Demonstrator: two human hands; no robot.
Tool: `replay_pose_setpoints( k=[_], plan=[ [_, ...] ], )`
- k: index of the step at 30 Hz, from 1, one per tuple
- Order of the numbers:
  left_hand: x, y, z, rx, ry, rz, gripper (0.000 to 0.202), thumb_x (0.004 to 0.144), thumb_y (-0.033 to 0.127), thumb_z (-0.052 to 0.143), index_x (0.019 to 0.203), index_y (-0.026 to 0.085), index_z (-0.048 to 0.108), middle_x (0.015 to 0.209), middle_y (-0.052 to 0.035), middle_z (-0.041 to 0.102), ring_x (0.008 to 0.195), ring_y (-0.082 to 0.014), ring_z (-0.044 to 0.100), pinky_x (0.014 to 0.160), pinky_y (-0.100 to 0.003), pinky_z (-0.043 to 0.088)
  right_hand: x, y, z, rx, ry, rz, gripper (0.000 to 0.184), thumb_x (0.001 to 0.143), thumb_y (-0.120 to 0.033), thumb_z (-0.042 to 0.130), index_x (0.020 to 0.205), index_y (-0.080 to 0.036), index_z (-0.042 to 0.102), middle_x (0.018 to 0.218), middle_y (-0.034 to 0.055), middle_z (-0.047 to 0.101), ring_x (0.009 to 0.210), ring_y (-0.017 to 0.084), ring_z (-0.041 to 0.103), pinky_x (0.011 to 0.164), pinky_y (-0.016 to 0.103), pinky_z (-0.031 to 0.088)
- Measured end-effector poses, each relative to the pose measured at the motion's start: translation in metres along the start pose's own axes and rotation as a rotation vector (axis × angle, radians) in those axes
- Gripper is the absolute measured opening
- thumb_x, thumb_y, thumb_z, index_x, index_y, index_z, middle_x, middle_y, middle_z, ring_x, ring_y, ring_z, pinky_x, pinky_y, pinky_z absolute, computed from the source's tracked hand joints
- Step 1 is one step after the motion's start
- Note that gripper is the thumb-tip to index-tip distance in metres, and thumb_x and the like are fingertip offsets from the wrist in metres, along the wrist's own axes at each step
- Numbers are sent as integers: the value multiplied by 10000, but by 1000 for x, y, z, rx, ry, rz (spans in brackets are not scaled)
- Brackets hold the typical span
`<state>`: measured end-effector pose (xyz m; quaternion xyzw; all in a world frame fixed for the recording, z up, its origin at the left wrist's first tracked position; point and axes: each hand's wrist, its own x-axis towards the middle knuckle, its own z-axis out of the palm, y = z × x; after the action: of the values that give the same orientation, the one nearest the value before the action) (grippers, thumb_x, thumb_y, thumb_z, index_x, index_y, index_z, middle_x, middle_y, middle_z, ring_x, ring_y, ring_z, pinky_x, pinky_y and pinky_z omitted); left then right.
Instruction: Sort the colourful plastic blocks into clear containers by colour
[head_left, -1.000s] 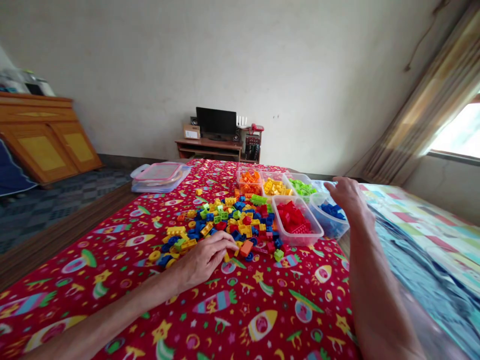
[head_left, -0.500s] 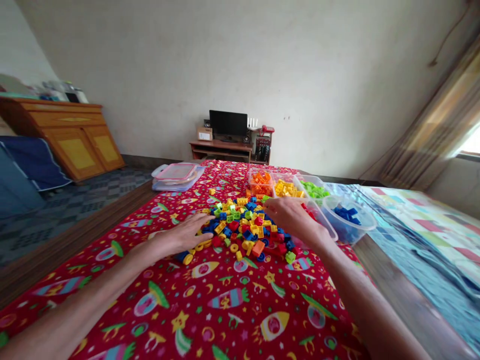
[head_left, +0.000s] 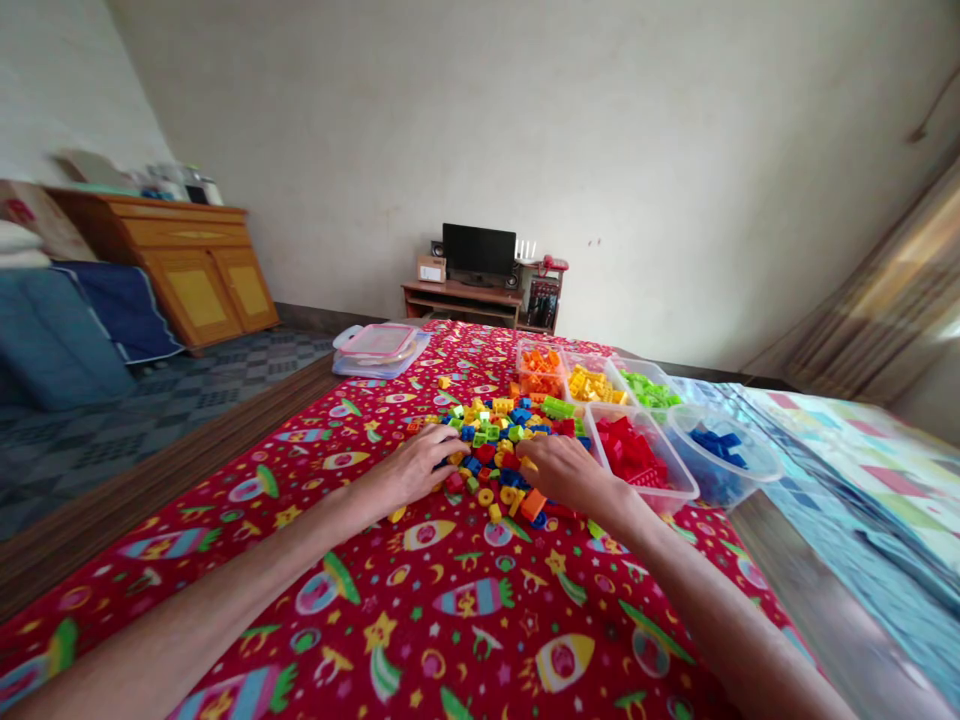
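Observation:
A heap of small plastic bricks (head_left: 501, 440) in blue, yellow, red, green and orange lies on a red cloth (head_left: 450, 610) printed with rockets. My left hand (head_left: 418, 466) rests on the heap's left side, fingers curled down onto the bricks. My right hand (head_left: 564, 472) lies on the heap's right side, fingers bent over the pieces. What each hand grips, if anything, is hidden under the fingers. To the right stand clear tubs of red bricks (head_left: 637, 455), blue bricks (head_left: 718, 452), green bricks (head_left: 651, 390), yellow bricks (head_left: 592, 384) and orange bricks (head_left: 541, 364).
Stacked clear lids (head_left: 379, 346) sit at the cloth's far left edge. A patterned quilt (head_left: 862, 470) lies to the right. A low desk with a monitor (head_left: 478, 252) stands against the far wall, a wooden cabinet (head_left: 196, 285) on the left.
My right hand came back from the blue tub to the heap and now lies on the bricks. My left hand stayed on the heap's left side. The view shifted leftwards.

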<state>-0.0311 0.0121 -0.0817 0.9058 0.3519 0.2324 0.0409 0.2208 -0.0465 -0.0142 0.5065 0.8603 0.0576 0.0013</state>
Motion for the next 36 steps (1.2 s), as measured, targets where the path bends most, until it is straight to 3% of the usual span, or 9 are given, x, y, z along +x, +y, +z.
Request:
replay_pose_setpoints(
  k=[7, 11, 14, 18, 20, 22, 25, 28, 36],
  plan=[
    [6, 7, -11, -18, 61, -65, 244, 879, 216, 408, 915, 175, 645, 952, -88, 644, 926, -211, 595, 873, -338, 469, 5, 21, -9, 5, 130, 159, 234, 866, -170, 403, 930, -165, 627, 861, 89, 697, 742, 174, 625, 594, 255, 348],
    [9, 18, -19, -34, 87, -145, 272, 867, 238, 390, 941, 182, 646, 956, -76, 650, 915, -204, 603, 881, -326, 464, 1, 33, -6, -32, 235, 175, 239, 888, -196, 381, 892, -154, 616, 779, 85, 678, 694, 164, 594, 592, 259, 346],
    [11, 20, -25, -61, 92, -177, 301, 840, 249, 404, 1001, 186, 650, 978, -71, 646, 911, -199, 603, 880, -314, 464, 1, 35, -4, -85, 207, 150, 261, 894, -187, 368, 838, -156, 621, 747, 97, 664, 661, 170, 588, 566, 266, 348],
    [12, 8, -37, -112, 108, -223, 315, 794, 285, 429, 956, 169, 673, 970, -79, 629, 885, -202, 596, 808, -305, 482, 3, 25, -6, -82, 93, 121, 297, 889, -152, 351, 860, -141, 646, 779, 120, 678, 681, 198, 630, 556, 269, 380],
    [11, 0, -45, -183, 48, -277, 325, 750, 315, 467, 952, 164, 672, 953, -66, 628, 835, -190, 598, 734, -280, 490, 2, 17, -7, -76, 21, 109, 319, 888, -139, 344, 869, -131, 662, 814, 131, 692, 728, 215, 656, 581, 273, 412],
    [10, -3, -54, -258, -92, -335, 350, 726, 349, 499, 970, 164, 668, 907, -43, 640, 770, -174, 599, 679, -258, 483, 2, 11, -6, -80, -48, 110, 318, 887, -153, 365, 858, -125, 680, 837, 141, 704, 763, 228, 673, 616, 282, 443],
    [7, 1, -63, -262, -274, -347, 352, 710, 388, 552, 960, 176, 682, 887, -30, 655, 801, -182, 607, 724, -258, 473, 2, 6, 1, -83, -79, 139, 295, 891, -257, 434, 869, -134, 702, 868, 147, 715, 799, 252, 684, 648, 297, 473],
    [1, 3, -59, -175, -313, -299, 315, 678, 368, 603, 924, 195, 699, 915, -36, 645, 867, -200, 605, 763, -259, 465, 3, 4, 8, -83, -83, 138, 276, 883, -253, 453, 888, -148, 708, 859, 147, 715, 810, 254, 688, 640, 291, 478],
    [-9, -2, -32, -35, -225, -253, 135, 656, 269, 641, 773, 205, 660, 858, -41, 587, 771, -195, 592, 707, -272, 458, 4, 10, 5, -70, -2, 132, 258, 894, -265, 434, 908, -174, 675, 838, 112, 710, 776, 217, 676, 606, 253, 410]
  ],
)
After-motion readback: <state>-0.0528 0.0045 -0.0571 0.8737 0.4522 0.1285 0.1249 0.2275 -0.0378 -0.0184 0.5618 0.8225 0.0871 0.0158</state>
